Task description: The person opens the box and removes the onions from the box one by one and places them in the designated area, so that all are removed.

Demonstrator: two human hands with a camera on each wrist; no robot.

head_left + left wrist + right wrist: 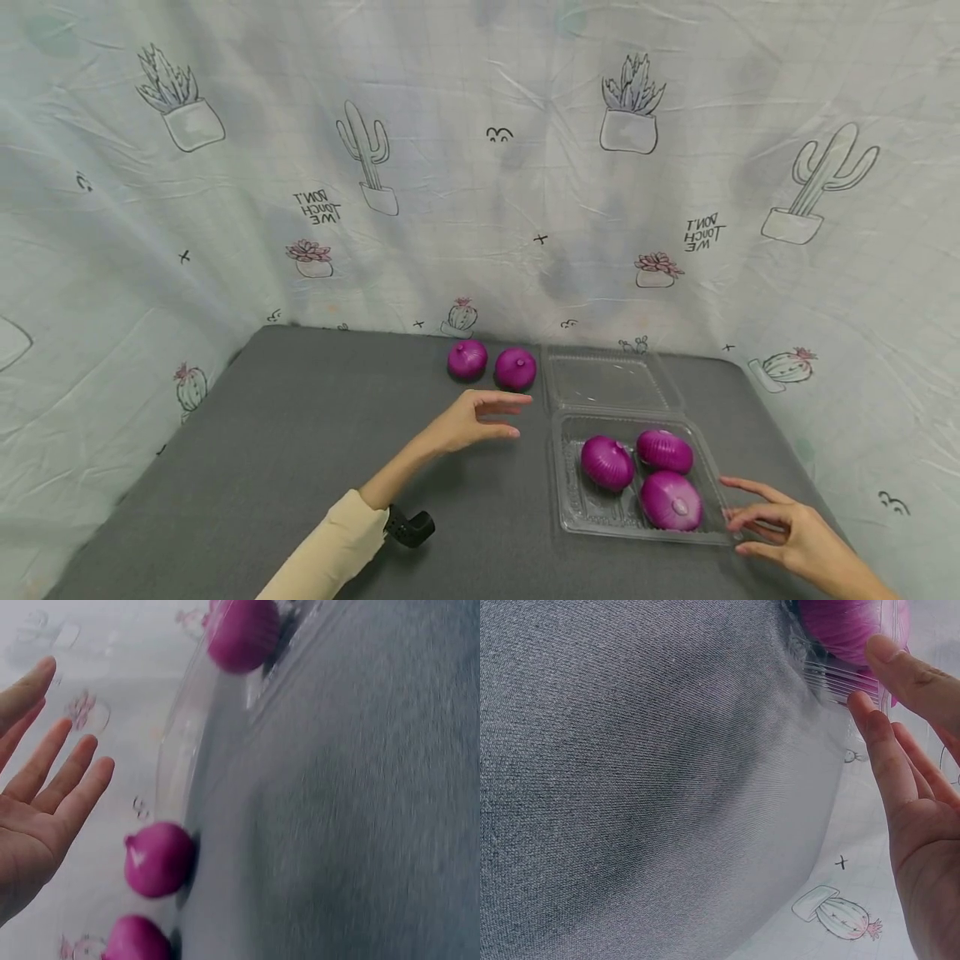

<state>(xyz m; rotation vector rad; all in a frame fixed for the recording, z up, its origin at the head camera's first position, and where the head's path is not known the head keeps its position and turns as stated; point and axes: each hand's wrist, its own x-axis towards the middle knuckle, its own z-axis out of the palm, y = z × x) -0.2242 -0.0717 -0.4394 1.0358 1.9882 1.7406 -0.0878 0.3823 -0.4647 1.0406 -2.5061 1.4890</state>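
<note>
My left hand (pixel 476 421) hangs over the grey table with fingers stretched to the right and the thumb apart, holding nothing. Its palm and spread fingers (pixel 86 769) show in the left wrist view. Two purple onions, one on the left (pixel 467 360) and one on the right (pixel 515 368), sit just beyond it. My right hand (pixel 787 529) is at the right side of a clear plastic clamshell box (pixel 558 492), its loosely bent fingertips right at the rim. Three onions lie in the box: left (pixel 607 463), back (pixel 664 451) and front (pixel 672 501).
The clamshell's lid (pixel 611 379) lies folded back behind its base, flat toward the rear edge. A pale curtain (pixel 480 183) printed with potted plants surrounds the grey table (pixel 300 450) at the back and sides. A black strap device (pixel 410 527) sits at my left wrist.
</note>
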